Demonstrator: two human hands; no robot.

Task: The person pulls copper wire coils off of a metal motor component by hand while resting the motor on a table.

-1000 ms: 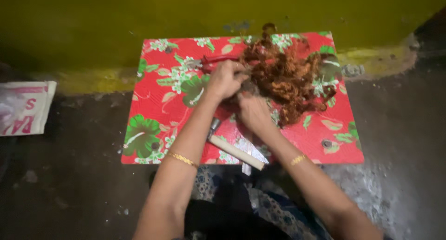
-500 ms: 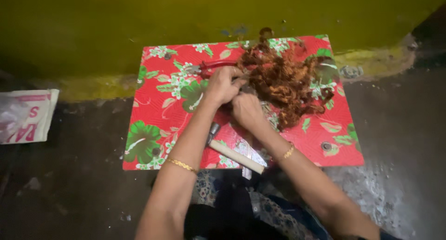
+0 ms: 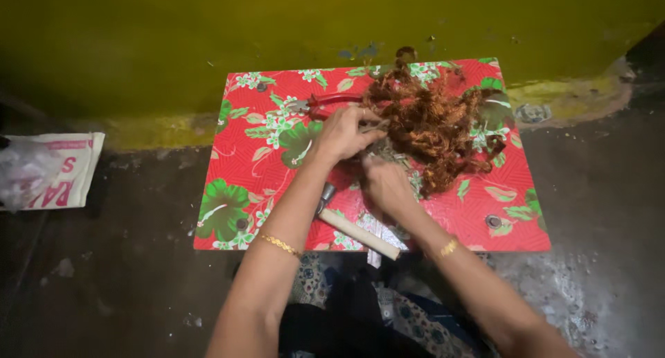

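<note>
Your left hand (image 3: pixel 341 132) and right hand (image 3: pixel 385 183) are both curled at the near-left edge of the tangled copper wire pile (image 3: pixel 438 122), fingers pinching strands; exact grip hard to tell. The pile sits on the far right of the red floral board (image 3: pixel 242 157). Red-handled pliers (image 3: pixel 331 106) lie just beyond your left hand, a wooden-handled hammer (image 3: pixel 355 228) below it.

Both hands are working at the near edge of a tangled heap of copper wire (image 3: pixel 436 126) lying toward the far right corner of the red floral board (image 3: pixel 242 164). The left hand (image 3: pixel 343 133) is gripping strands beside red-handled pliers (image 3: pixel 332 105), while the right hand (image 3: pixel 384 185) is pinching wire near a wooden-handled tool (image 3: pixel 357 230) at the near edge.
</note>
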